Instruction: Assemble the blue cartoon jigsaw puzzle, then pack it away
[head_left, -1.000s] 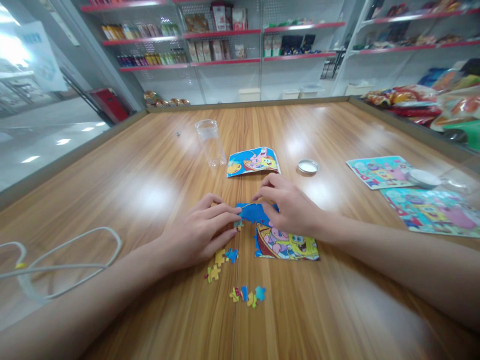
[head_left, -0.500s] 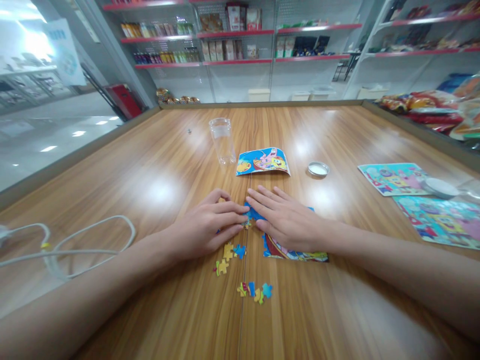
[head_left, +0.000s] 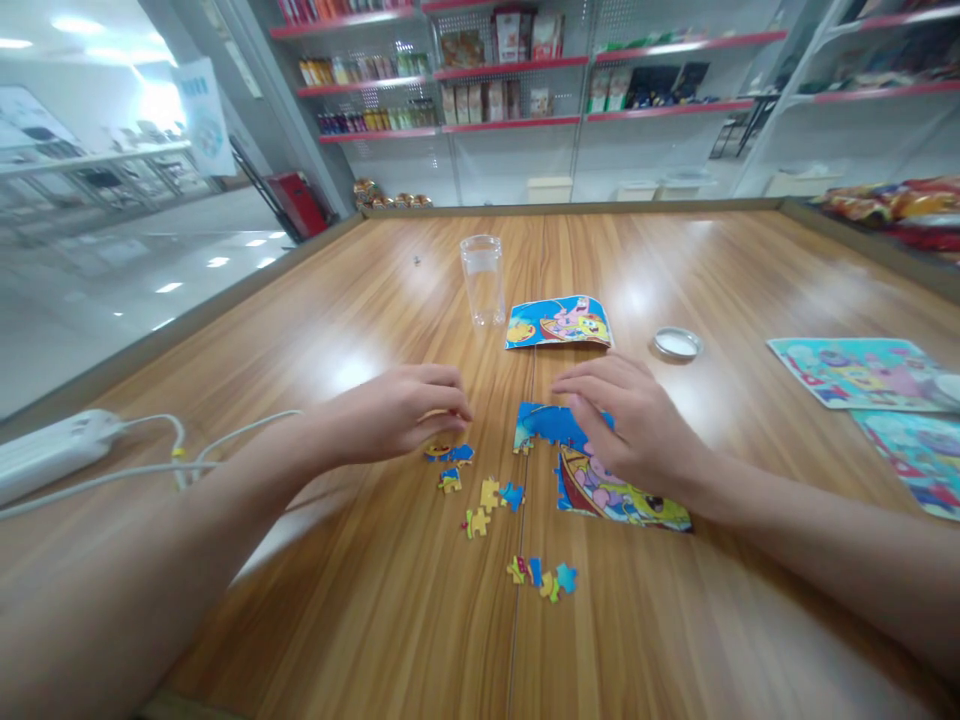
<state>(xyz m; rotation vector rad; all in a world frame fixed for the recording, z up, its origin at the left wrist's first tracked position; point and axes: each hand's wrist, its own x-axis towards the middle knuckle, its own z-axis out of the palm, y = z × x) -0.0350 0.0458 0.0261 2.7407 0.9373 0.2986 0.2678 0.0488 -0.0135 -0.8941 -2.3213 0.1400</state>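
A partly joined cartoon jigsaw (head_left: 600, 480) lies on the wooden table (head_left: 337, 330). My right hand (head_left: 630, 420) rests on its blue top part, fingers slightly spread and curved. My left hand (head_left: 397, 410) hovers to the left of it with fingers curled down over loose pieces (head_left: 448, 455); I cannot see whether it grips one. More loose pieces (head_left: 491, 497) lie in front, and a small cluster (head_left: 541, 578) sits nearer to me. A printed picture sheet (head_left: 559, 322) lies behind the jigsaw.
A clear plastic jar (head_left: 483, 280) stands behind the loose pieces, its lid (head_left: 677, 343) to the right. Two other puzzle pictures (head_left: 862, 370) lie at the right edge. A white power strip (head_left: 45, 455) with cable lies at left. Shop shelves stand beyond the table.
My hands have come apart: the left one moved left onto loose pieces, the right lifted its fingers and uncovered the blue top of the jigsaw. The camera turned left.
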